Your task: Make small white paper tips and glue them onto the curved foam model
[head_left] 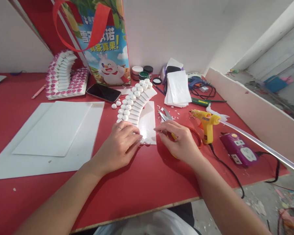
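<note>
My left hand (123,140) is closed at the near end of a white curved craft piece (138,104), made of fan-like strips with rolled white balls along its outer edge. Its fingers hide that end. Under the piece lies a glossy white board (148,119), with a few white blobs (145,141) by my left fingertips. Just right of the board, my right hand (178,138) has its thumb and fingers drawn together; anything between them is too small to make out. Scissors (165,115) with orange handles lie partly beneath my right hand.
A yellow glue gun (207,122) with a long glue stick and a purple power strip (239,150) sit at right. White boards (54,127) lie at left. Behind are a phone (104,92), a gift bag (105,49), paint jars (144,75), white sheets (178,87) and a pink-tipped craft piece (63,78).
</note>
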A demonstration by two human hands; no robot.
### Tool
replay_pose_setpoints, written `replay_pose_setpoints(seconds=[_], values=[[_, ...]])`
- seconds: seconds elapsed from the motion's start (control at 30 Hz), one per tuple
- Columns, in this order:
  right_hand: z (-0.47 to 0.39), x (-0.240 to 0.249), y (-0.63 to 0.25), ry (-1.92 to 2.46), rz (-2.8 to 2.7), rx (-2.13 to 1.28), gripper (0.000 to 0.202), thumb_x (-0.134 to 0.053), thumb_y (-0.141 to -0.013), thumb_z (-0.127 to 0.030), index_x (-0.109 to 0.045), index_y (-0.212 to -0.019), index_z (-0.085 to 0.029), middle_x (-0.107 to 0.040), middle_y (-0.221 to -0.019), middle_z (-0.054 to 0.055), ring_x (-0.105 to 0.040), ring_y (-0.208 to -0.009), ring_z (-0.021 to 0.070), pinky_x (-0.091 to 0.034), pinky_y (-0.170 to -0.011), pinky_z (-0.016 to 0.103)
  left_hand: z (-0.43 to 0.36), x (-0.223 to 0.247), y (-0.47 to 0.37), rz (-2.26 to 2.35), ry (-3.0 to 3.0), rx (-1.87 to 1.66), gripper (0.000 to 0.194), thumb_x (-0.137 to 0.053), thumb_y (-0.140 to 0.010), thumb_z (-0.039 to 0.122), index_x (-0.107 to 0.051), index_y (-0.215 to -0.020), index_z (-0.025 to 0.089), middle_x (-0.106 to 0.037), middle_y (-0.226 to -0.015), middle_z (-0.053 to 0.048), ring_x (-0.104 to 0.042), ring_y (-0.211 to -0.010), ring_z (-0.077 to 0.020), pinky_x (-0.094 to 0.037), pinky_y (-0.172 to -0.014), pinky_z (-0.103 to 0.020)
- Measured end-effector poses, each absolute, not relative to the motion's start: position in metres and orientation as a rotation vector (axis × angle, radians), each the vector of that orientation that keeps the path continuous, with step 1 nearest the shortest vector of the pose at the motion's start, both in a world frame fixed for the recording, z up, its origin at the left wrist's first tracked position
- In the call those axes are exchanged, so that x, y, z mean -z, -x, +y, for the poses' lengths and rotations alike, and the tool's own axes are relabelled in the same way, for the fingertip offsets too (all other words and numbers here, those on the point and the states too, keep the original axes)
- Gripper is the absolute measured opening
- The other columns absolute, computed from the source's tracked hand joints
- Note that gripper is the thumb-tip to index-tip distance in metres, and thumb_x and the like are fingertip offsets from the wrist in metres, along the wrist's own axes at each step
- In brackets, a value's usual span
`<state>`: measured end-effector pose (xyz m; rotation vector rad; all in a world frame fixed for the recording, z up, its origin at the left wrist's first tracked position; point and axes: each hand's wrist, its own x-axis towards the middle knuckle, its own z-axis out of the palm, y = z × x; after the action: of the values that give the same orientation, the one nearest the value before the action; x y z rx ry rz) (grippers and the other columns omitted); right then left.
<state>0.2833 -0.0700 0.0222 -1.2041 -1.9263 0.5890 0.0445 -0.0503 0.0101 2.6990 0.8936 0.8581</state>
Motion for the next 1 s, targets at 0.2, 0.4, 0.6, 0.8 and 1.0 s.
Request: replay_pose_setpoints(seconds=[0.2,0.4,0.6,0.8,1.0], values=[[-0.068,-0.019,-0.284,1.199,-1.902,-0.623,0.019,-0.060,-0.091,-0.005,-0.074,-0.094,-0.018,-0.072,-0.092,0.005,-0.068,-0.083,0.0158,-0.053,-0.076,0.029,-0.050,-0.010,-0.044,0.900,-2.705,-0.866,0.014,-0.058,-0.096,0.011,-0.069,-0.103,0.016,-0.069,-0.106,-0.011,-0.056,-0.108,-0.0284,-0.045,-0.095,-0.047],[-0.070,-0.020,-0.276,1.107,-2.051,-0.642,0.013,-0.064,-0.093,-0.012,-0.074,-0.101,-0.018,-0.072,-0.098,0.007,-0.069,-0.089,0.0176,-0.054,-0.082,0.030,-0.050,-0.010,-0.042,0.904,-2.707,-0.881,0.017,-0.058,-0.094,0.008,-0.069,-0.104,0.016,-0.070,-0.108,-0.011,-0.057,-0.109,-0.0284,-0.046,-0.097,-0.048],[-0.070,-0.015,-0.274,1.112,-2.165,-0.583,0.015,-0.067,-0.092,-0.014,-0.071,-0.106,-0.016,-0.071,-0.105,0.011,-0.068,-0.094,0.0218,-0.055,-0.085,0.035,-0.048,-0.012,-0.039,0.981,-2.650,-1.143,0.027,-0.058,-0.089,0.002,-0.070,-0.108,0.017,-0.071,-0.107,-0.011,-0.060,-0.106,-0.0274,-0.052,-0.096,-0.047],[-0.069,-0.013,-0.275,1.103,-2.218,-0.555,0.015,-0.065,-0.093,-0.015,-0.070,-0.107,-0.015,-0.071,-0.105,0.013,-0.068,-0.096,0.0237,-0.056,-0.085,0.037,-0.043,-0.016,-0.032,1.363,-2.331,-1.503,0.028,-0.054,-0.092,0.006,-0.072,-0.105,0.022,-0.072,-0.107,-0.007,-0.065,-0.106,-0.0254,-0.054,-0.095,-0.045],[-0.070,-0.012,-0.274,1.109,-2.263,-0.523,0.015,-0.066,-0.093,-0.017,-0.069,-0.107,-0.015,-0.071,-0.105,0.013,-0.068,-0.095,0.0242,-0.056,-0.084,0.039,-0.028,-0.006,-0.011,1.675,-1.767,-1.579,0.026,-0.055,-0.090,0.015,-0.074,-0.104,0.025,-0.073,-0.113,-0.004,-0.067,-0.100,-0.0220,-0.055,-0.082,-0.036]])
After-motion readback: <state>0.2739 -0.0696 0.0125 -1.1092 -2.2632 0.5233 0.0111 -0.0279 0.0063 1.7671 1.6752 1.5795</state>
